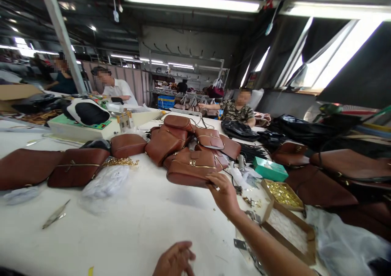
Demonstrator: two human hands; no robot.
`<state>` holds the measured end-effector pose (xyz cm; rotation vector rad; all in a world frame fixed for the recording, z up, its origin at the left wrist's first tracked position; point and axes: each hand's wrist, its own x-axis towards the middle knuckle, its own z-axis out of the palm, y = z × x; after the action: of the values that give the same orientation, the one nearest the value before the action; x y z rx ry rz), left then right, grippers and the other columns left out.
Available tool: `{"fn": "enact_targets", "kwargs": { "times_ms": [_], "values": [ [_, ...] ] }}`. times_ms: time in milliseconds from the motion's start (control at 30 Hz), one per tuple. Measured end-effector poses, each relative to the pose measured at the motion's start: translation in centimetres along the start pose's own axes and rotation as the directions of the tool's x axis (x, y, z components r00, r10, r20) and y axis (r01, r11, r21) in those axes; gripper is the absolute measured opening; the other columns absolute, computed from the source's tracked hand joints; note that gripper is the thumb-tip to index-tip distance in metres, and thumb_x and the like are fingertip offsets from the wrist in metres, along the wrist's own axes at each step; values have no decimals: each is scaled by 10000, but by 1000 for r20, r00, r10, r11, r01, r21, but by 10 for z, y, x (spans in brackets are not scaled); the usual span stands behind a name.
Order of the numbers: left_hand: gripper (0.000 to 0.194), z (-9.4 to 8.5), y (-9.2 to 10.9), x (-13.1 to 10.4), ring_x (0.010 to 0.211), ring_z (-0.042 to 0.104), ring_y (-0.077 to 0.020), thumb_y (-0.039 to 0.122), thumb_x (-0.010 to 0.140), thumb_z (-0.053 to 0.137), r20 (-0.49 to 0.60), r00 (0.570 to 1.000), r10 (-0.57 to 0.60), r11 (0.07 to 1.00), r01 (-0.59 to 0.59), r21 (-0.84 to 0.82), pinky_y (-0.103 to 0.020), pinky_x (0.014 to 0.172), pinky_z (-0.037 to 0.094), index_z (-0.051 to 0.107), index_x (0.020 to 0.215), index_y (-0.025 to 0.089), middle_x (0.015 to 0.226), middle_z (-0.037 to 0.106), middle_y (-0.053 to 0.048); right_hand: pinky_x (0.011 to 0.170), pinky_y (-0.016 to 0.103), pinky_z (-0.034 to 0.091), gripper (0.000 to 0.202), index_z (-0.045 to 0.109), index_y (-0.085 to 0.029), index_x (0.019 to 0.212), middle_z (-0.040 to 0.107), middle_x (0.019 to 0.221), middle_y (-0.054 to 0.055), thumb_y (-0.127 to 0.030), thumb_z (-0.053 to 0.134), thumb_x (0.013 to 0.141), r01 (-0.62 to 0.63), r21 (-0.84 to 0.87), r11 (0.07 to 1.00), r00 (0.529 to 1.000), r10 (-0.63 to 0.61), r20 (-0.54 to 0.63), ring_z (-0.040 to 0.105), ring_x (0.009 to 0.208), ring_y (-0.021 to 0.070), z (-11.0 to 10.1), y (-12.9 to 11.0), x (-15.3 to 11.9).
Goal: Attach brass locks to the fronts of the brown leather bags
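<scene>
Brown zip-front bag, seemingly assembled, remaining work unclear, sits at front of bag pile on white table, lower corner pinched in right hand; left hand empty, fingers loosely curled.

Three brown bags are counted at the left of the desk, at least six in the middle and at least three at the right, where exact totals are hidden by overlap. One teal box, two open cardboard trays, one pair of snips, one left hand and one right hand are seen. Beyond, at least three other people are counted.
</scene>
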<state>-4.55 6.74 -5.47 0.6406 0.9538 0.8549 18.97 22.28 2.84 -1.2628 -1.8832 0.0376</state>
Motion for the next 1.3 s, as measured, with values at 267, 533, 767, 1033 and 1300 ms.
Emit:
{"fn": "enact_targets", "kwargs": {
  "times_ms": [267,533,767,1033,1300],
  "values": [
    [733,-29,64,-40,1395,542,-335,672,890,677,-77,886,457,875,-463,-139,-478,1107,511,536,1455,227,1511,578,-141,973,492,590,399,738,-321,1254,765,1207,69,-81,694,938,247,-12,969,965,-248,-83,636,1256,289,-40,-79,-139],
    [772,-45,37,-54,1198,684,-303,431,733,874,-86,894,440,828,-367,425,-443,1059,546,537,1383,188,1332,712,-105,980,484,589,389,696,-281,1265,691,1316,110,-67,608,953,124,68,990,987,-130,96,617,1267,283,-35,-102,-222],
    [745,-67,15,-43,1343,587,-327,493,784,807,-4,862,506,605,-352,714,-482,1198,417,542,1408,185,1411,655,-117,880,412,580,255,715,-275,1197,736,1083,84,-171,630,980,-68,140,988,997,62,46,693,1014,241,-81,-94,-237],
    [830,-77,0,-43,1363,576,-334,544,769,817,-38,872,488,617,-314,721,-495,1203,417,486,1456,217,1478,611,-119,887,328,576,235,755,-224,1151,751,1159,79,-305,603,992,-386,-291,876,894,432,116,721,977,216,-139,0,-172],
    [802,-73,6,-45,1279,633,-371,565,711,844,-153,891,428,652,-187,735,-549,1169,451,566,1365,192,1334,709,-121,989,370,507,459,787,-199,1207,746,1279,127,-157,744,752,-371,-531,762,773,570,279,680,1141,309,-118,111,-76]
  ]
}}
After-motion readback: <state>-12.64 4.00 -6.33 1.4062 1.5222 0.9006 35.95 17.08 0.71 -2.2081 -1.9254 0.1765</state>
